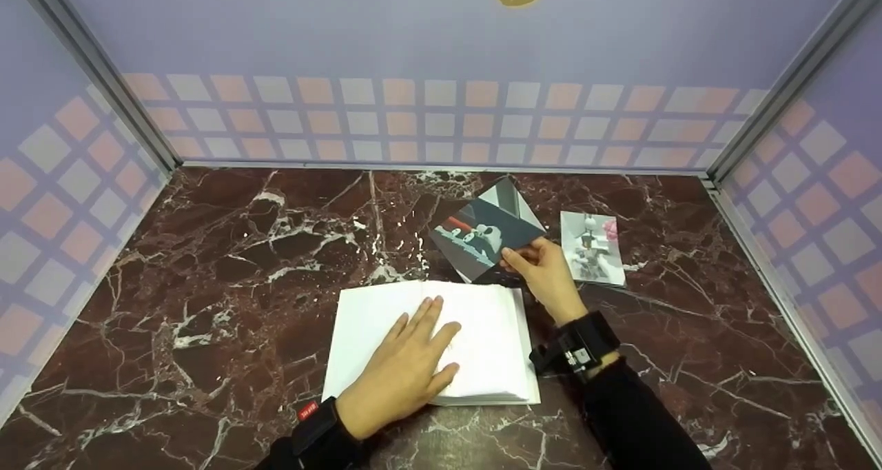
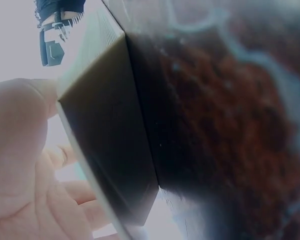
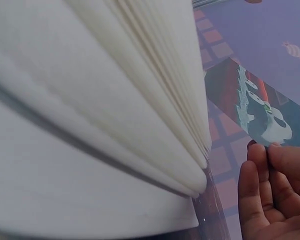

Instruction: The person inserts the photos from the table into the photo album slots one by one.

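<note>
An open book with blank white pages (image 1: 482, 332) lies on the marble-patterned table. Across its middle my left hand (image 1: 400, 373) rests with fingers spread and straight. Past the book's far right corner, my right hand (image 1: 548, 273) pinches a dark picture card (image 1: 475, 239) by its near right edge, between thumb and fingers. Panda figures and a red patch show on that card, also in the right wrist view, where the hand (image 3: 277, 190) holds the card (image 3: 270, 110) up by its edge. Another card (image 1: 506, 194) with a grey and white picture lies partly hidden beneath it.
Right of the right hand lies a pale picture card (image 1: 592, 249) with a pink flower in its corner. Purple walls (image 1: 441, 43) with a checked band close in the table (image 1: 241, 304) at the back and both sides.
</note>
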